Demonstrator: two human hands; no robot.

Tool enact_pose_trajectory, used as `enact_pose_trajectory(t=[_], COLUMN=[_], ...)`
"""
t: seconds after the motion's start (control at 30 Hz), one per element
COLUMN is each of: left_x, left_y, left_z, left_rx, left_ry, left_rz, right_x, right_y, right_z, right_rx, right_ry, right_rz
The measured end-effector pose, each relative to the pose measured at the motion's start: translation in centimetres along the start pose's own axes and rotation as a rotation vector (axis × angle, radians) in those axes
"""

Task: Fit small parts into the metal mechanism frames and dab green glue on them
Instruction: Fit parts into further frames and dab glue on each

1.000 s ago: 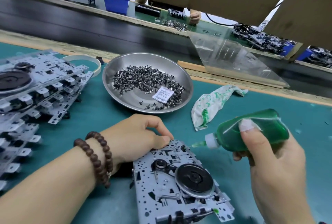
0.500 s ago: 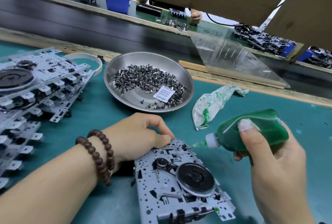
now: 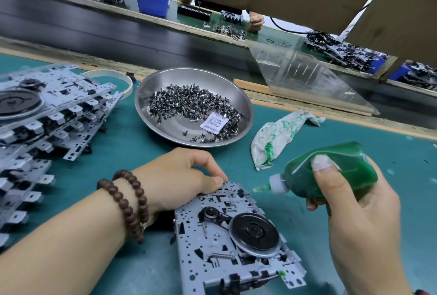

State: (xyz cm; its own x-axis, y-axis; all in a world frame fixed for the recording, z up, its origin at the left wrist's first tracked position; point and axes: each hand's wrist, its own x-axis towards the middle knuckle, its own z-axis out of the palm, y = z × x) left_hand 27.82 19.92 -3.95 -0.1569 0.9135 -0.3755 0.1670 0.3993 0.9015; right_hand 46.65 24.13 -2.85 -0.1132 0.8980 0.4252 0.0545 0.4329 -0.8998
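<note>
- At far left on the worktop (image 3: 123,152) lies a slanting stack of frames (image 3: 54,115). Whether they are already glued or still waiting cannot be told from here.
- Behind centre, the dish (image 3: 243,115) holds a good heap of small parts (image 3: 194,107) and a white paper packet (image 3: 214,123), so I judge plenty of fitting is left.
- Near centre, the left hand (image 3: 182,176) grips the far left corner of the working frame (image 3: 234,238). Its thumb and curled fingers pinch the frame's edge and steady it flat on the worktop. A bead bracelet (image 3: 127,204) sits on that wrist.
- On this frame, a green dab (image 3: 281,273) already shows at the near right corner, so one glue point looks done.
- At the frame's far edge, the nozzle (image 3: 260,189) of the glue bottle (image 3: 331,171) touches, or all but touches, a small dark part (image 3: 241,191) seated there. I judge this second dab is the step in hand.
- Right of the dish lies a rag (image 3: 279,138) stained green, near the bottle but apart from it.
- At right, the right hand (image 3: 361,221) wraps the bottle's body, thumb pressed on top, fingers curled beneath, and holds it on its side with the nozzle pointing left.
- So the frame sits between the two grips: the left holds it directly, while the right meets it only through the nozzle tip.
</note>
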Motion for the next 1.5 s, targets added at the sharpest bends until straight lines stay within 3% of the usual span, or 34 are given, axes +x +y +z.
enact_pose_trajectory(t=[1.0,1.2,1.5], left_x=[0.1,0.0,0.0], left_y=[-0.2,-0.2,-0.4], left_z=[0.0,0.0,0.0], left_rx=[-0.004,-0.019,0.015], left_ry=[-0.002,-0.016,-0.044], left_rz=[0.018,0.042,0.174], right_x=[0.0,0.3,-0.2], right_y=[0.0,0.0,-0.2], right_z=[0.0,-0.1,1.3], right_rx=[0.017,0.153,0.393], right_ry=[-0.008,-0.013,-0.101], right_rz=[0.027,0.064,0.301])
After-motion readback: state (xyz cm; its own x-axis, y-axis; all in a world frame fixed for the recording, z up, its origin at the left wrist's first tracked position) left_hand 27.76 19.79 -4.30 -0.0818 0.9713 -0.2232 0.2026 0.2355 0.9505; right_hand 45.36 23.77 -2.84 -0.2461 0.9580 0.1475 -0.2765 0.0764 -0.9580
